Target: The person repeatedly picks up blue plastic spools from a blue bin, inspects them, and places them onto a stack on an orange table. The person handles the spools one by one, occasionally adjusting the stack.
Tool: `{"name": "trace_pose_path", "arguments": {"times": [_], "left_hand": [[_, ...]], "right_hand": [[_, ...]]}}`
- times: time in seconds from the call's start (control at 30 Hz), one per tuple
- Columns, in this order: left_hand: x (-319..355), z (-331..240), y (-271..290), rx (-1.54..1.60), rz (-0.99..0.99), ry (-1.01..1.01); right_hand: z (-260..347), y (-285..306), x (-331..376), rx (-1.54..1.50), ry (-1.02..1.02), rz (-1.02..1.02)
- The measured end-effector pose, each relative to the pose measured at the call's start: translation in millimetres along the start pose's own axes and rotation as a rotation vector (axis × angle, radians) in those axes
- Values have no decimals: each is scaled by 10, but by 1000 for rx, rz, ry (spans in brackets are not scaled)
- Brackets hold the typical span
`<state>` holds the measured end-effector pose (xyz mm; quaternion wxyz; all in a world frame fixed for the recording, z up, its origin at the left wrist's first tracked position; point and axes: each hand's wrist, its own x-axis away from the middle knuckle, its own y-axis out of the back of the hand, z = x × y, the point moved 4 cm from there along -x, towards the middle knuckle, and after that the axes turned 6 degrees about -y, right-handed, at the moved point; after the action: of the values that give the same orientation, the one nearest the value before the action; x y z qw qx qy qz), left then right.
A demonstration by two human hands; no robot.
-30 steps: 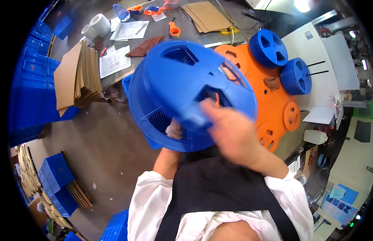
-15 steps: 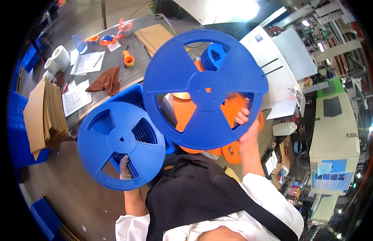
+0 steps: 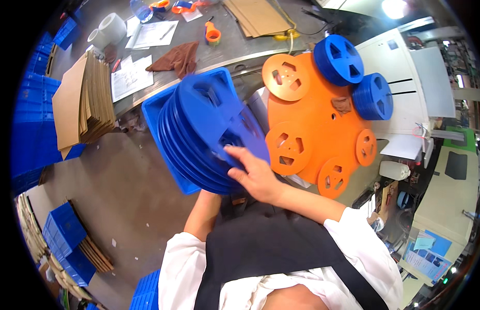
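Several blue reels [image 3: 171, 144] stand stacked on edge, leaning against one another, in front of my chest. My right hand [image 3: 260, 178] is at the lower right of the front reel [image 3: 211, 111], which is blurred by motion. Thumb and index finger lie on that reel, and the other fingers are hidden. My left forearm [image 3: 202, 212] reaches up behind the stack, which hides the left hand. Behind the reels is a blue bin [image 3: 156, 124]; whether they stand in it or before it I cannot tell.
To the right is a large orange disc [image 3: 315, 150] carrying smaller orange reels and blue reel stacks [image 3: 339, 59]. A grey workbench [image 3: 240, 49] at the back holds papers, a brown cloth [image 3: 175, 59] and a tape dispenser [image 3: 212, 35]. Cardboard sheets [image 3: 69, 103] stand at the left.
The large blue reel in my right hand has moved down and left onto the stack of blue reels. My left hand has gone out of sight behind them. The view has shifted, uncovering the orange disc.
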<state>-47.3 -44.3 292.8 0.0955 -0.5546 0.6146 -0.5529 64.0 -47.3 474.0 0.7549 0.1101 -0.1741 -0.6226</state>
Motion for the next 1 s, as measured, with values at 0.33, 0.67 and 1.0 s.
{"name": "trace_pose_path", "arguments": {"times": [0.33, 0.67, 1.0], "left_hand": [[-217, -5, 1336, 128, -98, 28], [-1548, -458, 1806, -115, -218, -72], [-2127, -504, 2257, -198, -324, -38]], "right_hand": [[-1386, -1019, -588, -477, -325, 199], [-2457, -1376, -1598, -785, -444, 72], [-2831, -1445, -1948, -705, -426, -61]]}}
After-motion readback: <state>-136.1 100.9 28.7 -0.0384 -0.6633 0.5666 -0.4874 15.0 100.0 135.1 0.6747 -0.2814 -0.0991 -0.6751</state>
